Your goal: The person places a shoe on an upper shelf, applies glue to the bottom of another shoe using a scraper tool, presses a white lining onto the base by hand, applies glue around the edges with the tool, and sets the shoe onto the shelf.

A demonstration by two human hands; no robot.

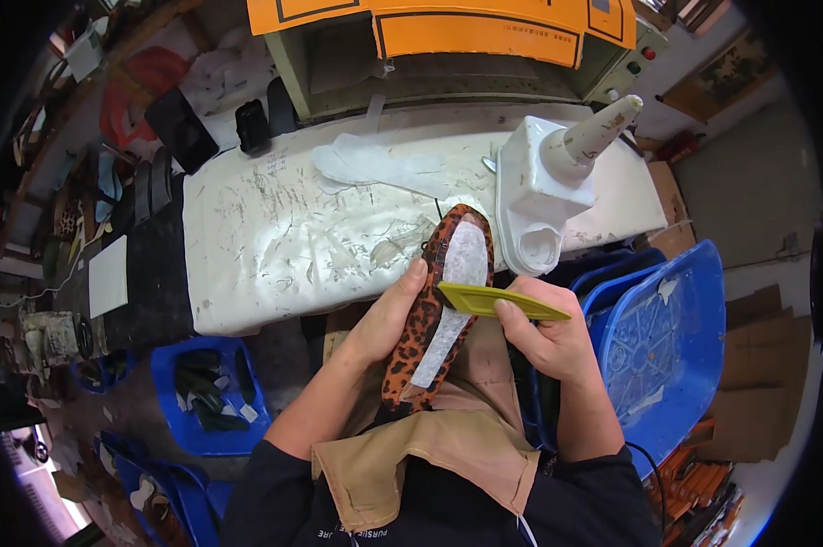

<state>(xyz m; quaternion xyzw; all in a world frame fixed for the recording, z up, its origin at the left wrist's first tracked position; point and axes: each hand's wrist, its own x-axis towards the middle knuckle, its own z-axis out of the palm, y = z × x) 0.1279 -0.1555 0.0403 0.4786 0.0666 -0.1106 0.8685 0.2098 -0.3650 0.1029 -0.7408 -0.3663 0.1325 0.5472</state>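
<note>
A leopard-print shoe upper (418,330) is held sole side up above the lap, its toe end toward the table. White pieces (467,255) lie along its underside. My left hand (390,314) is closed round its left edge, thumb on top. In my right hand (550,335) is a yellow-green flat tool (498,301), gripped between thumb and fingers. The tool's far end rests on or just over the middle of the shoe; contact cannot be made out.
A white-covered table (274,264) spans the front, bearing thin white sheets (366,164) and a white container with a cone (548,173). Behind stands an orange-topped machine (475,32). Blue bins stand right (703,319) and lower left (211,439).
</note>
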